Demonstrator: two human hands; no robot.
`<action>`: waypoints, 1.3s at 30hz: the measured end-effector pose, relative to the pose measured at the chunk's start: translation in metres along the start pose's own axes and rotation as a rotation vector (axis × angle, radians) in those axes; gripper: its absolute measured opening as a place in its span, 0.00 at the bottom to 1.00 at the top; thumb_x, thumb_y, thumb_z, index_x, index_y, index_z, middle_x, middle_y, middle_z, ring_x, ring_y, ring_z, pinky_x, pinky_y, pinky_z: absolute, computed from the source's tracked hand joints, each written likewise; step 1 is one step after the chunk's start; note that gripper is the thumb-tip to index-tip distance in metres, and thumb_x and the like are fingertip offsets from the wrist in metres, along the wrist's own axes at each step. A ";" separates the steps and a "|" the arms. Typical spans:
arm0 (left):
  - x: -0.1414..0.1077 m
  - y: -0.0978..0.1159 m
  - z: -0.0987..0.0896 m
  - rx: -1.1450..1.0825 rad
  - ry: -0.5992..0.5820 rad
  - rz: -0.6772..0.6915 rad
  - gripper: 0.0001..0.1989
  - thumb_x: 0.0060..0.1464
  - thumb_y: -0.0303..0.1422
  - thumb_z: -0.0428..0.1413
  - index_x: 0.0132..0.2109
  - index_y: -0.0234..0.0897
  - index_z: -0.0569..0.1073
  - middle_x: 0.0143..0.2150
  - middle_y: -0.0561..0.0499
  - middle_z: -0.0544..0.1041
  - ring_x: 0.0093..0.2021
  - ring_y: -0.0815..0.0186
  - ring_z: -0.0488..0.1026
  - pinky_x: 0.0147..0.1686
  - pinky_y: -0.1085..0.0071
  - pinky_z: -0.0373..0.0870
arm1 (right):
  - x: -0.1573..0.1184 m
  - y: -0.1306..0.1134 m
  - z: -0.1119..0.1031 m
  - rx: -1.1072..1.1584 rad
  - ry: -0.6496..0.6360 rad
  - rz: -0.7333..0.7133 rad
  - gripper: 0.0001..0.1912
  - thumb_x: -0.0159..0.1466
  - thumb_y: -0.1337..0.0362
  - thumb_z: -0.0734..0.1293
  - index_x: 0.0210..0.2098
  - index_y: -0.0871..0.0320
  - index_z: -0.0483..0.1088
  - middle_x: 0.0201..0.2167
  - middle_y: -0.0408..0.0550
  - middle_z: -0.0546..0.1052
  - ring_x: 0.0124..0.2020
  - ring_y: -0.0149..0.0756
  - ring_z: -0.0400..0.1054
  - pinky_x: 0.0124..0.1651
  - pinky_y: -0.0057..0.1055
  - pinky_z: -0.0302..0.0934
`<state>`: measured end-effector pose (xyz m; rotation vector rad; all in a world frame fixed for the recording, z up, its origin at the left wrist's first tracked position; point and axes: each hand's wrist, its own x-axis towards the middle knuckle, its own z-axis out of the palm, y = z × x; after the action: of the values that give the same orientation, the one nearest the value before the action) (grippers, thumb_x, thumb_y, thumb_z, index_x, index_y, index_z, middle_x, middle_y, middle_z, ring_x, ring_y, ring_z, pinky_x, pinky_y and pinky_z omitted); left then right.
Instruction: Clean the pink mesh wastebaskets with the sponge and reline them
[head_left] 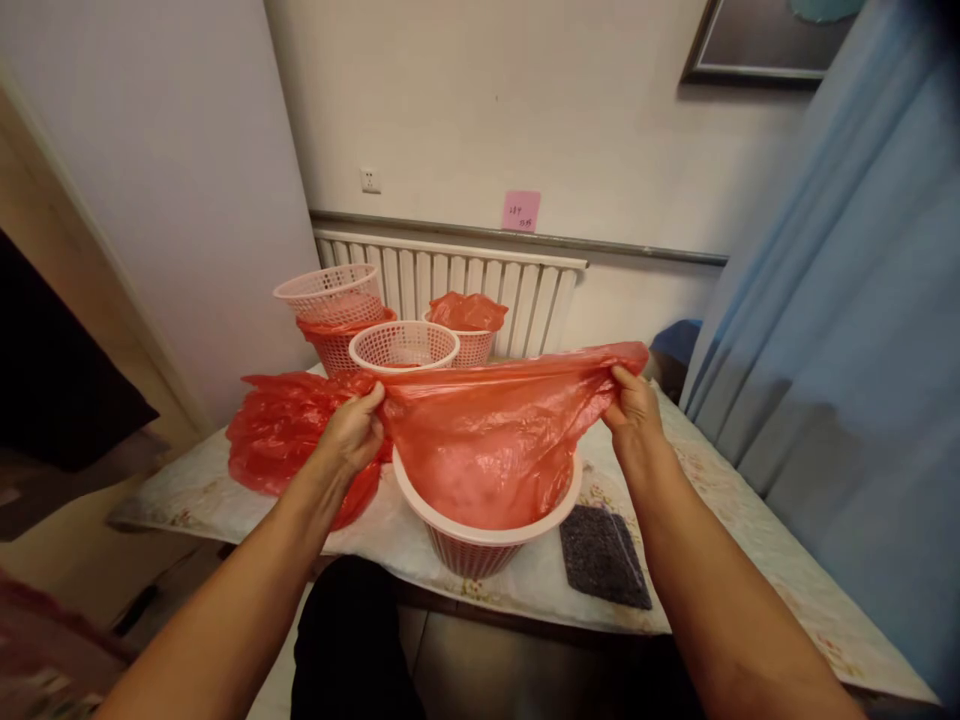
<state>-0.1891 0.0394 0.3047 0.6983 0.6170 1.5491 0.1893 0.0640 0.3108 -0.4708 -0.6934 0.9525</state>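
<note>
A red plastic bag point(487, 430) is stretched wide between my hands, its lower part hanging down inside a pale pink perforated basket point(480, 545) near the table's front edge. My left hand point(358, 425) pinches the bag's upper left corner. The upper right corner is gripped by my right hand point(631, 398), between thumb and fingers. The bag's top edge stands well above the basket rim. Beside my left hand lies a crumpled heap of red plastic bags point(277, 440). A dark textured square mat point(604, 555) rests to the right of the basket.
Behind the bag stand a white-pink basket point(405, 343), a stacked pair of baskets point(330, 290) with red plastic between them, and another bag-lined basket point(471, 345). A radiator point(536, 300) and blue curtain point(832, 330) border the cloth-covered table point(720, 500).
</note>
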 end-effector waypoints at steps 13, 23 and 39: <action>-0.012 0.010 0.001 -0.079 -0.013 0.186 0.11 0.44 0.16 0.57 0.33 0.34 0.74 0.31 0.54 0.79 0.32 0.70 0.76 0.42 0.73 0.74 | -0.010 -0.024 -0.010 0.076 -0.003 -0.069 0.08 0.51 0.77 0.69 0.26 0.59 0.68 0.24 0.37 0.75 0.25 0.25 0.71 0.35 0.23 0.69; -0.010 0.043 -0.010 0.422 -0.008 0.229 0.13 0.46 0.39 0.61 0.37 0.35 0.77 0.32 0.51 0.78 0.29 0.66 0.73 0.29 0.73 0.69 | 0.008 -0.075 0.016 -0.785 -0.128 0.029 0.19 0.48 0.53 0.75 0.33 0.61 0.75 0.22 0.45 0.77 0.21 0.31 0.69 0.22 0.25 0.62; 0.013 0.070 -0.009 1.263 0.143 0.340 0.08 0.44 0.29 0.57 0.20 0.38 0.69 0.13 0.58 0.64 0.17 0.70 0.58 0.19 0.74 0.48 | 0.022 -0.079 0.025 -1.662 -0.174 -0.172 0.04 0.54 0.64 0.68 0.25 0.57 0.75 0.16 0.39 0.71 0.19 0.28 0.61 0.25 0.26 0.52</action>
<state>-0.2430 0.0457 0.3514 1.6912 1.6909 1.3879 0.2255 0.0445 0.3858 -1.7357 -1.5866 0.0354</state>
